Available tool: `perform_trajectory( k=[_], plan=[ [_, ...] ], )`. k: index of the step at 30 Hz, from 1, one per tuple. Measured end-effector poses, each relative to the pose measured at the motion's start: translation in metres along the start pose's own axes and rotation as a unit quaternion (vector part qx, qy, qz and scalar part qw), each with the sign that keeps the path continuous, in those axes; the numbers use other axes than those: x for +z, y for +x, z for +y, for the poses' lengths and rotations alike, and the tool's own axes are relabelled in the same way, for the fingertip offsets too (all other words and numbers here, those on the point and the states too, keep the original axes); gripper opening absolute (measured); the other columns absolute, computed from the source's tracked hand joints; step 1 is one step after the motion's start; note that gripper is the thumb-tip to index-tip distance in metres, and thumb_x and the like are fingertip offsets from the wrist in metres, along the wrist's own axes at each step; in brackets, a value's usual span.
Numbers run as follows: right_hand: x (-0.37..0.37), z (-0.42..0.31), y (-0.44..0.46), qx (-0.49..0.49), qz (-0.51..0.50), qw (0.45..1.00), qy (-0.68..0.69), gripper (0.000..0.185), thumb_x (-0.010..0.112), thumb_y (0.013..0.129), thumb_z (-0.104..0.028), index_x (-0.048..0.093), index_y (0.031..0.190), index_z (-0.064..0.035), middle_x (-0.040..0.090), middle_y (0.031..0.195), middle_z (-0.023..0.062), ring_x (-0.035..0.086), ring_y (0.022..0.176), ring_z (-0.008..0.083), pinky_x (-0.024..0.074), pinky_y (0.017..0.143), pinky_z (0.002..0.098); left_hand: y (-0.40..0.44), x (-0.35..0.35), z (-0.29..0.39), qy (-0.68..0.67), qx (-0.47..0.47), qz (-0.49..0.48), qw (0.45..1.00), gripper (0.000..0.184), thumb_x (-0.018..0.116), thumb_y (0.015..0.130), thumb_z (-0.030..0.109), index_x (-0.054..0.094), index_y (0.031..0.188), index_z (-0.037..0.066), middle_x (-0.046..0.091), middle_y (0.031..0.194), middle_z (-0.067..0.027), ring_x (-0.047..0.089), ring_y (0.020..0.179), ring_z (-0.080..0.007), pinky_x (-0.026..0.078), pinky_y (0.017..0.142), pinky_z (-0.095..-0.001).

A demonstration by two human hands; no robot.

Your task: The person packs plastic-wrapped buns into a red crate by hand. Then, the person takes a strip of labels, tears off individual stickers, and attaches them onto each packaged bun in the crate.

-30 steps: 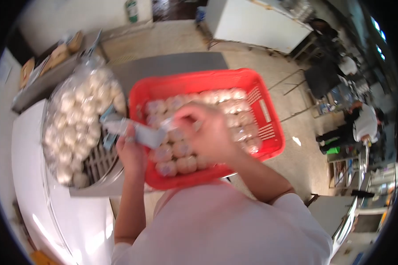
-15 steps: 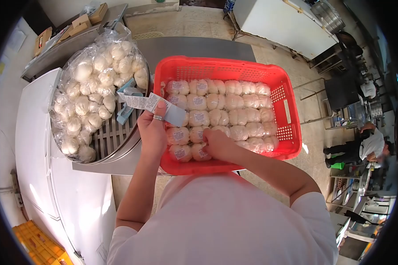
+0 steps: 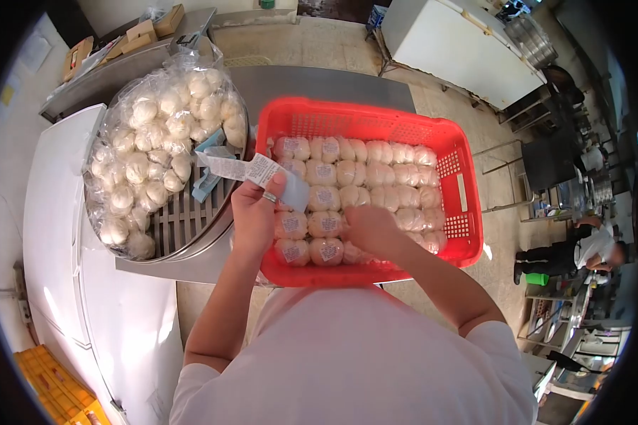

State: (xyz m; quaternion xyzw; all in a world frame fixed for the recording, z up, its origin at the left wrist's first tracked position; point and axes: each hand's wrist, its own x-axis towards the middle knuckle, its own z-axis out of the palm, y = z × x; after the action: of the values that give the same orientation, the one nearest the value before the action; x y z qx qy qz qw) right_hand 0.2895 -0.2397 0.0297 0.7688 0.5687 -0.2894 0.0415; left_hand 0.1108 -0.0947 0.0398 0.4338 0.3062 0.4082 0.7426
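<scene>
My left hand (image 3: 254, 216) is closed on a strip of printed labels (image 3: 262, 170), pinched under the thumb, with its loose end hanging to the left. Below the strip is a red plastic crate (image 3: 361, 108) holding rows of plastic-wrapped buns (image 3: 386, 176). White printed labels (image 3: 327, 223) sit on the buns of the two left columns. My right hand (image 3: 374, 230) is over the front rows, just right of the labelled buns. Its fingers are curled and a little blurred; the fingertips are partly hidden, so anything between them does not show.
Left of the crate, a round slatted steamer tray (image 3: 186, 230) carries clear bags of white buns (image 3: 149, 134) and a light blue strip (image 3: 205, 185). A grey table (image 3: 319, 81) lies underneath. A white freezer (image 3: 461, 42) stands behind; a person (image 3: 592, 248) is far right.
My right hand has moved right, off the labelled buns at the front, uncovering their labels. My left hand keeps hold of the label strip. The whole view has shifted slightly.
</scene>
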Motion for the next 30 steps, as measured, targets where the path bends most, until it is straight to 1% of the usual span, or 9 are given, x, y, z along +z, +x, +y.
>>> perform_trajectory(
  k=[2, 5, 8, 11, 13, 16, 20, 22, 30],
  plan=[
    [-0.043, -0.014, -0.007, 0.029, 0.089, 0.985, 0.144, 0.028, 0.078, 0.085, -0.023, 0.069, 0.105, -0.0048, 0.072, 0.094, 0.0152, 0.071, 0.090, 0.0320, 0.0558, 0.077, 0.0428, -0.002, 0.001, 0.002, 0.012, 0.007, -0.009, 1.000, 0.010, 0.071, 0.097, 0.010, 0.071, 0.100, 0.000, 0.073, 0.095, -0.0034, 0.067, 0.084, -0.0083, 0.055, 0.074, -0.0252],
    [-0.072, -0.036, -0.007, -0.127, 0.275, 0.895, 0.326, 0.022, 0.077, 0.086, -0.015, 0.068, 0.101, -0.0021, 0.070, 0.086, 0.0117, 0.069, 0.083, 0.0256, 0.0547, 0.072, 0.0391, -0.003, 0.001, 0.005, 0.020, 0.017, -0.023, 0.999, 0.009, 0.070, 0.096, 0.005, 0.070, 0.104, 0.000, 0.074, 0.100, -0.0051, 0.068, 0.089, -0.0102, 0.055, 0.080, -0.0270],
    [-0.077, -0.065, 0.010, -0.253, 0.373, 0.820, 0.352, 0.018, 0.077, 0.086, -0.010, 0.067, 0.095, 0.0005, 0.067, 0.077, 0.0094, 0.065, 0.075, 0.0218, 0.0524, 0.068, 0.0363, 0.000, -0.003, -0.002, 0.031, 0.022, -0.045, 0.998, 0.010, 0.068, 0.096, 0.004, 0.069, 0.106, 0.000, 0.074, 0.099, -0.0058, 0.069, 0.089, -0.0117, 0.055, 0.082, -0.0281],
    [-0.074, -0.074, 0.016, -0.218, 0.240, 0.840, 0.436, 0.016, 0.076, 0.086, -0.009, 0.066, 0.094, 0.0000, 0.067, 0.078, 0.0103, 0.064, 0.071, 0.0213, 0.0517, 0.067, 0.0346, 0.002, -0.010, -0.002, -0.045, 0.004, -0.059, 0.997, 0.009, 0.068, 0.097, 0.006, 0.068, 0.105, 0.001, 0.072, 0.098, -0.0046, 0.068, 0.089, -0.0120, 0.056, 0.078, -0.0291],
    [-0.071, -0.075, 0.019, -0.198, 0.236, 0.861, 0.405, 0.014, 0.075, 0.086, -0.007, 0.067, 0.096, -0.0007, 0.068, 0.079, 0.0123, 0.066, 0.071, 0.0229, 0.0521, 0.067, 0.0352, 0.001, -0.010, 0.004, -0.161, -0.031, -0.033, 0.986, 0.010, 0.067, 0.099, 0.010, 0.068, 0.103, 0.001, 0.072, 0.096, -0.0045, 0.068, 0.087, -0.0122, 0.056, 0.076, -0.0288],
    [-0.061, -0.076, 0.021, -0.208, 0.258, 0.859, 0.390, 0.014, 0.072, 0.087, -0.006, 0.068, 0.099, -0.0022, 0.069, 0.084, 0.0150, 0.069, 0.076, 0.0276, 0.0527, 0.068, 0.0372, 0.001, -0.012, 0.003, -0.128, -0.030, -0.022, 0.991, 0.014, 0.064, 0.102, 0.014, 0.069, 0.101, 0.002, 0.071, 0.092, -0.0037, 0.067, 0.082, -0.0116, 0.053, 0.071, -0.0276],
    [-0.068, -0.084, 0.017, -0.306, 0.382, 0.832, 0.262, 0.017, 0.072, 0.088, -0.003, 0.067, 0.104, -0.0004, 0.070, 0.092, 0.0140, 0.069, 0.082, 0.0282, 0.0537, 0.071, 0.0398, 0.002, -0.018, -0.005, -0.015, -0.051, -0.013, 0.998, 0.017, 0.066, 0.101, 0.020, 0.069, 0.095, 0.005, 0.067, 0.079, -0.0007, 0.056, 0.057, -0.0062, 0.041, 0.047, -0.0226],
    [-0.067, -0.081, 0.019, -0.332, 0.404, 0.821, 0.228, 0.019, 0.073, 0.084, -0.004, 0.068, 0.103, -0.0025, 0.067, 0.090, 0.0153, 0.067, 0.082, 0.0352, 0.0538, 0.072, 0.0442, 0.003, -0.016, -0.006, -0.026, -0.055, -0.010, 0.998, 0.018, 0.067, 0.100, 0.022, 0.069, 0.091, 0.006, 0.067, 0.078, -0.0003, 0.055, 0.055, -0.0056, 0.040, 0.046, -0.0224],
    [-0.062, -0.075, 0.006, -0.345, 0.441, 0.815, 0.149, 0.016, 0.074, 0.080, -0.002, 0.067, 0.093, -0.0064, 0.063, 0.097, 0.0080, 0.064, 0.085, 0.0298, 0.0537, 0.070, 0.0394, -0.001, -0.008, -0.001, -0.007, -0.043, -0.006, 0.999, 0.020, 0.067, 0.100, 0.020, 0.069, 0.087, 0.005, 0.066, 0.076, -0.0008, 0.058, 0.059, -0.0068, 0.045, 0.050, -0.0220]
  ],
)
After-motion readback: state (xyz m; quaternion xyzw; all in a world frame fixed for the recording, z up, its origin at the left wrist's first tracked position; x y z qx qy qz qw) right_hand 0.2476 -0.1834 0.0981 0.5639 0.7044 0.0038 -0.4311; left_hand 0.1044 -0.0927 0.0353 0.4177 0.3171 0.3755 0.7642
